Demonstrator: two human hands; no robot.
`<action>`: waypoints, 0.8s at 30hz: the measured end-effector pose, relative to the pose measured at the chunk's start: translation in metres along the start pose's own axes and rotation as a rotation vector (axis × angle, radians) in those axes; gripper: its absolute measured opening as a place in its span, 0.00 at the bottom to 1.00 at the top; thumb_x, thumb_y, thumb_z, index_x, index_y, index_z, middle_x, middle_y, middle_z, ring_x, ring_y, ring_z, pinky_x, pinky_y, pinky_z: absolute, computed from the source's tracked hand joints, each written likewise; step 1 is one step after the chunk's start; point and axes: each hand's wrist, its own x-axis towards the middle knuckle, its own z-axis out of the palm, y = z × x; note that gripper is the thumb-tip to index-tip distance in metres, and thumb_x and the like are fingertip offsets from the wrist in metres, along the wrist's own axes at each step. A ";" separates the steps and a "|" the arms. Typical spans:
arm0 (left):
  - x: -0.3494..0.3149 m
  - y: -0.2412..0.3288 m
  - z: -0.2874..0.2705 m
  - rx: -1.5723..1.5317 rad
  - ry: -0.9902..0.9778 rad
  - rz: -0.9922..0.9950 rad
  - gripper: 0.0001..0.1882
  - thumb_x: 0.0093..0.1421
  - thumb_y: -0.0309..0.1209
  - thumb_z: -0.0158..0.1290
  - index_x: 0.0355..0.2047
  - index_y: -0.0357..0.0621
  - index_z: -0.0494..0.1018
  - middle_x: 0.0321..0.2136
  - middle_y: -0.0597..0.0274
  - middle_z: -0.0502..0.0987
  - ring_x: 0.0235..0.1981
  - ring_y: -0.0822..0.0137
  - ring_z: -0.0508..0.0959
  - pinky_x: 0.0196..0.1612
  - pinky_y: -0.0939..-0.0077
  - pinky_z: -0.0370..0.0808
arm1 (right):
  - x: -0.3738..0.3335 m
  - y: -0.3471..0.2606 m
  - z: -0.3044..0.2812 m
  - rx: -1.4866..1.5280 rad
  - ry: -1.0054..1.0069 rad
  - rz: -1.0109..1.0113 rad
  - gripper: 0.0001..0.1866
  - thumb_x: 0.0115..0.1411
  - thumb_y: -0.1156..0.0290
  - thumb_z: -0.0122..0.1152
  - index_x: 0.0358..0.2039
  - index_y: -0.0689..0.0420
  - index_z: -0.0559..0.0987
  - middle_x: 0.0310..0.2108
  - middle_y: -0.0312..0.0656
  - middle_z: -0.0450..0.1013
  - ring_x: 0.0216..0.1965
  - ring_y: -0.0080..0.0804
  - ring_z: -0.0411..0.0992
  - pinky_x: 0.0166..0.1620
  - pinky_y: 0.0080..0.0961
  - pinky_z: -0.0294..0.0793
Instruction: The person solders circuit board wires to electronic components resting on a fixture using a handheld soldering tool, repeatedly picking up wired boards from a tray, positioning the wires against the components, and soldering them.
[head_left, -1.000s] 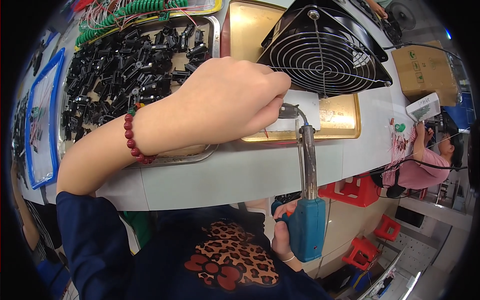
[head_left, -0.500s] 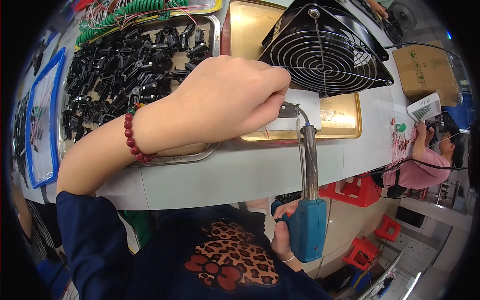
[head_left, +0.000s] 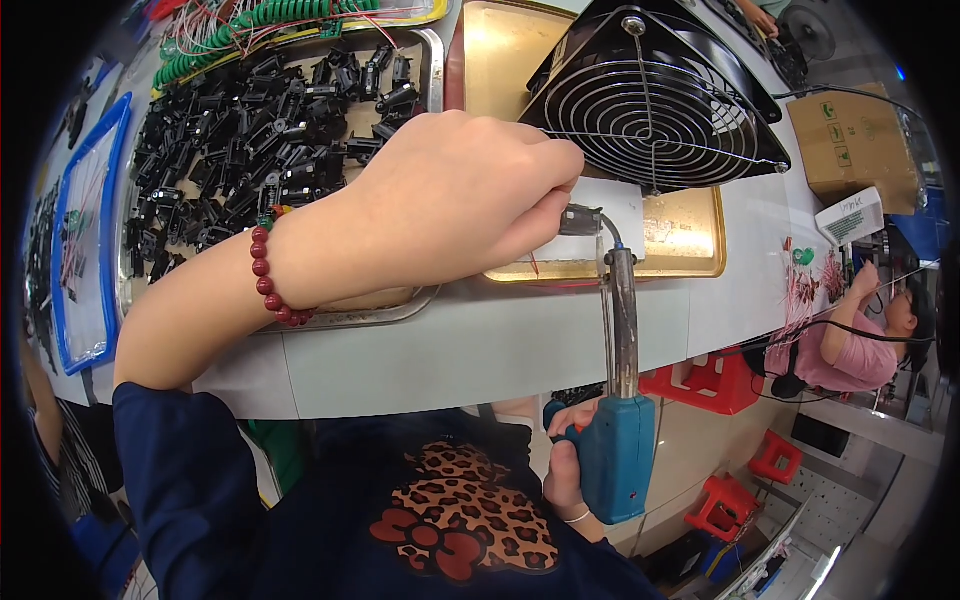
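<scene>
My left hand [head_left: 470, 185], with a dark red bead bracelet at its wrist, reaches across the middle and is closed on a small black plastic part [head_left: 580, 220]. Its fingertips are mostly hidden behind the back of the hand. A bent metal tip of the teal soldering gun [head_left: 617, 455] touches or lies very close to the right end of that part. My right hand [head_left: 570, 455] is wrapped round the gun's handle, below the table edge. Under the part lies a white sheet [head_left: 620, 208] on a gold tray [head_left: 690, 235], with a short red wire [head_left: 534, 264] beside it.
A black fan with a wire guard [head_left: 655, 125] stands over the gold tray. Left of it, a metal tray [head_left: 436, 75] holds many black parts. A blue-rimmed tray [head_left: 112, 180] is at the far left. A person in pink [head_left: 860, 350] sits on the right, near a cardboard box [head_left: 855, 145].
Both of my hands, the part and the soldering gun keep almost the same places. On the right, the person in pink has raised their hands slightly.
</scene>
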 end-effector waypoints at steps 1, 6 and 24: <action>0.000 0.000 0.000 0.000 0.000 -0.001 0.03 0.55 0.27 0.54 0.27 0.42 0.72 0.18 0.58 0.73 0.19 0.58 0.75 0.22 0.68 0.71 | 0.000 0.000 0.000 0.005 -0.005 0.009 0.11 0.54 0.62 0.63 0.29 0.55 0.75 0.27 0.35 0.72 0.29 0.30 0.65 0.35 0.27 0.62; 0.000 0.001 -0.001 0.011 -0.002 0.003 0.03 0.55 0.27 0.54 0.27 0.43 0.72 0.18 0.58 0.73 0.19 0.58 0.75 0.22 0.68 0.71 | 0.000 0.000 0.002 0.011 0.007 -0.004 0.10 0.54 0.63 0.63 0.29 0.55 0.75 0.27 0.35 0.72 0.29 0.31 0.65 0.35 0.28 0.61; -0.002 0.000 0.001 0.017 0.010 0.005 0.03 0.55 0.27 0.54 0.27 0.43 0.72 0.19 0.58 0.74 0.21 0.57 0.76 0.22 0.67 0.72 | -0.001 0.006 0.002 -0.015 -0.020 -0.008 0.11 0.55 0.62 0.61 0.27 0.55 0.74 0.26 0.37 0.70 0.28 0.34 0.64 0.34 0.29 0.61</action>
